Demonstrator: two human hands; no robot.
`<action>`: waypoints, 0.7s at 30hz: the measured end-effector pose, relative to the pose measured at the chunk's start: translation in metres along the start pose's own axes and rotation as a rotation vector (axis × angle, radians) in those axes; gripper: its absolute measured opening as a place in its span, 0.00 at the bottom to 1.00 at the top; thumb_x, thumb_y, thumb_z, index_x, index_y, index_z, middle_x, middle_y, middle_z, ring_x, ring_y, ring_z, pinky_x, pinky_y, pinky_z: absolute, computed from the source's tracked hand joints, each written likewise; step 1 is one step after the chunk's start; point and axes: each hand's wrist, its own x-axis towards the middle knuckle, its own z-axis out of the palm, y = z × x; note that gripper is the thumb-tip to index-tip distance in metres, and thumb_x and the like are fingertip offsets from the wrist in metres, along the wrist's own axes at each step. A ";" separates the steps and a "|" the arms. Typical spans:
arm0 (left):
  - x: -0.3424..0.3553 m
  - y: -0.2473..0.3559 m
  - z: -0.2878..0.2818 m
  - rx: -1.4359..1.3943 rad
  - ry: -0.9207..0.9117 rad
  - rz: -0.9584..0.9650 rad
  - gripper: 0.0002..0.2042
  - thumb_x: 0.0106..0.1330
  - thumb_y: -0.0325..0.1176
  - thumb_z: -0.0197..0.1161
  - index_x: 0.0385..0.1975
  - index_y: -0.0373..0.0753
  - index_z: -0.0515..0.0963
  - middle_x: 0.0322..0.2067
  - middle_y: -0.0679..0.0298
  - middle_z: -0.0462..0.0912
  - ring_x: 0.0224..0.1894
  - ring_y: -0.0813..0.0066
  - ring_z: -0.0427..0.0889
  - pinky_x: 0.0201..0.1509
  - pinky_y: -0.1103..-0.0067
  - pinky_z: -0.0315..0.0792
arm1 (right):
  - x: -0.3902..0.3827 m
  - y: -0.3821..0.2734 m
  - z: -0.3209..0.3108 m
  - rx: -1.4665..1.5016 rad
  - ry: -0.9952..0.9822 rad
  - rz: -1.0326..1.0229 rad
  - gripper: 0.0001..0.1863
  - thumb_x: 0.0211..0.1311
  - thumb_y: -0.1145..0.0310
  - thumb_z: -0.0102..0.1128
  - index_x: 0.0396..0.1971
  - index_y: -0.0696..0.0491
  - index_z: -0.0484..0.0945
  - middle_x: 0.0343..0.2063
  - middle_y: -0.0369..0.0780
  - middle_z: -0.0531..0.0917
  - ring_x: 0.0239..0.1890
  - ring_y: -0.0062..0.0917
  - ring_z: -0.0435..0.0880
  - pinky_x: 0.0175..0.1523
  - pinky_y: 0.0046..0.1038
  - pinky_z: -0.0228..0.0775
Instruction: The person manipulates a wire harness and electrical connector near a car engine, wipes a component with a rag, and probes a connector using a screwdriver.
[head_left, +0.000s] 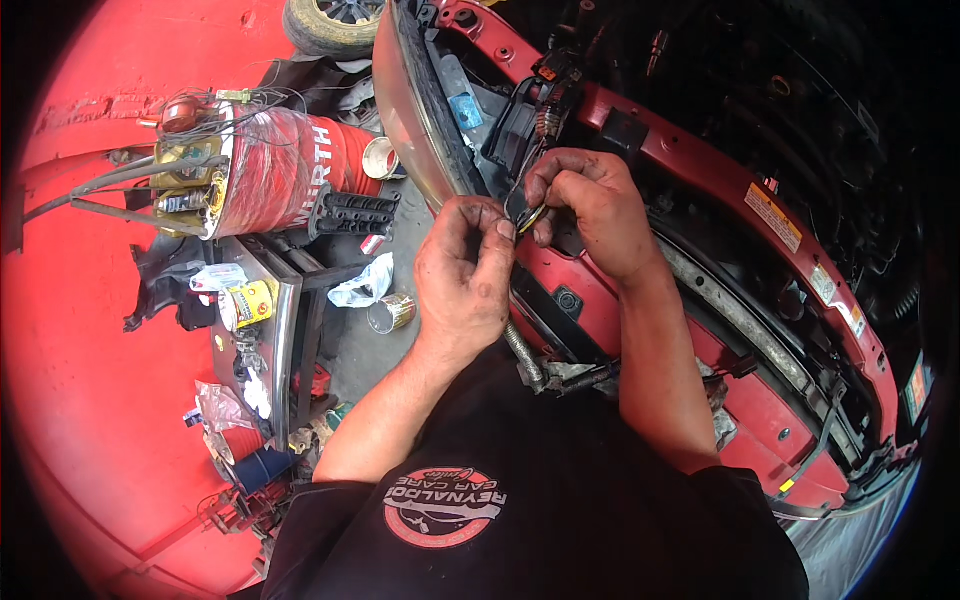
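Both of my hands meet over the front of a red car (565, 270) whose engine bay is exposed. My left hand (462, 275) pinches the lower end of some thin dark and yellowish wires (531, 219) between thumb and fingertips. A little above and to the right, my right hand (598, 205) is closed with its fingertips on the same wires. The exact spot they grip is partly hidden by the fingers. Just beyond my hands, a dark wiring harness (549, 118) runs beside the headlight (408, 105).
At the left stand a red drum (270, 165) wrapped in plastic and a metal table (288, 330) bearing a yellow can (247, 303). An open tin (391, 313) and a white plastic bag (364, 283) are near my left forearm. A wheel (335, 25) lies at the back.
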 end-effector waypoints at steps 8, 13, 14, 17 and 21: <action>-0.004 -0.007 -0.001 0.017 -0.005 0.184 0.02 0.66 0.23 0.56 0.31 0.34 0.70 0.33 0.62 0.76 0.33 0.77 0.74 0.38 0.80 0.70 | 0.000 0.000 0.001 0.006 0.001 0.001 0.10 0.54 0.75 0.46 0.21 0.59 0.77 0.19 0.38 0.78 0.16 0.22 0.76 0.25 0.22 0.69; -0.006 -0.006 0.001 -0.006 0.018 0.180 0.03 0.64 0.21 0.57 0.31 0.34 0.70 0.32 0.60 0.76 0.33 0.74 0.75 0.39 0.78 0.70 | 0.000 -0.001 0.000 -0.009 -0.006 0.016 0.11 0.54 0.75 0.45 0.21 0.60 0.77 0.19 0.39 0.78 0.16 0.22 0.76 0.25 0.23 0.69; -0.006 -0.009 0.001 0.017 0.027 0.221 0.03 0.63 0.21 0.57 0.31 0.34 0.70 0.32 0.59 0.76 0.33 0.72 0.75 0.39 0.77 0.70 | 0.000 -0.001 0.000 -0.011 -0.009 0.018 0.11 0.54 0.75 0.45 0.20 0.60 0.77 0.19 0.39 0.78 0.16 0.22 0.76 0.25 0.23 0.69; -0.007 -0.013 0.003 0.072 0.049 0.293 0.04 0.62 0.20 0.58 0.31 0.34 0.69 0.31 0.58 0.75 0.33 0.68 0.75 0.40 0.75 0.70 | 0.001 0.004 0.000 -0.007 -0.008 -0.017 0.11 0.54 0.75 0.45 0.20 0.60 0.77 0.19 0.39 0.78 0.16 0.22 0.76 0.25 0.24 0.69; -0.006 -0.015 0.003 0.120 0.055 0.319 0.05 0.61 0.20 0.59 0.32 0.34 0.69 0.32 0.56 0.76 0.33 0.64 0.75 0.41 0.72 0.70 | 0.002 0.004 0.001 -0.011 0.010 0.001 0.11 0.55 0.76 0.45 0.21 0.59 0.77 0.19 0.38 0.78 0.17 0.22 0.77 0.25 0.22 0.69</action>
